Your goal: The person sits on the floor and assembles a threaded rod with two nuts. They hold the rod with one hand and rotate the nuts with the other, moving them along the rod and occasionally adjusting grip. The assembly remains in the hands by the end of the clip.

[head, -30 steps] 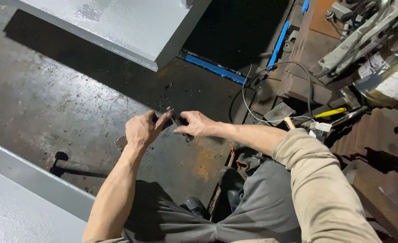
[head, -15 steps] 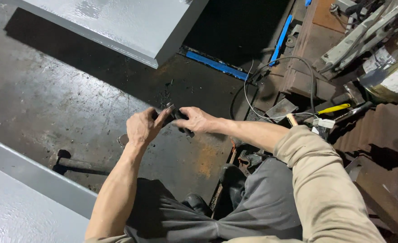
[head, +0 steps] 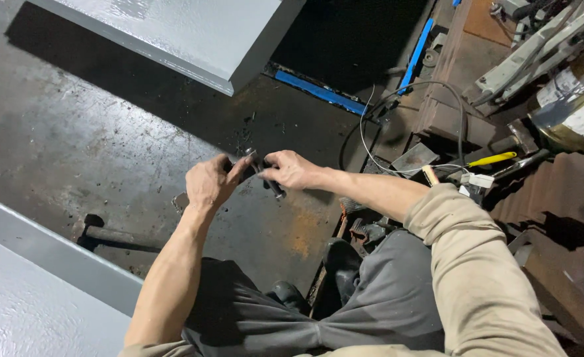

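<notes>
My left hand (head: 209, 182) and my right hand (head: 290, 169) meet over the dark metal floor, both closed on a small dark metal tool (head: 265, 175) held between them. Its short dark shaft sticks out below my right fingers toward the floor. What the left fingers grip of it is hidden behind the hand. My forearms reach forward from my bent knees in grey trousers (head: 371, 297).
A hammer (head: 110, 233) lies on the floor at the left. Grey painted steel panels sit at the top (head: 193, 33) and lower left (head: 34, 291). At the right are a yellow-handled screwdriver (head: 491, 159), cables (head: 397, 125), a blue bar (head: 416, 46) and rusty metal parts.
Both hands stay together on the tool and have barely moved. The view has shifted slightly.
</notes>
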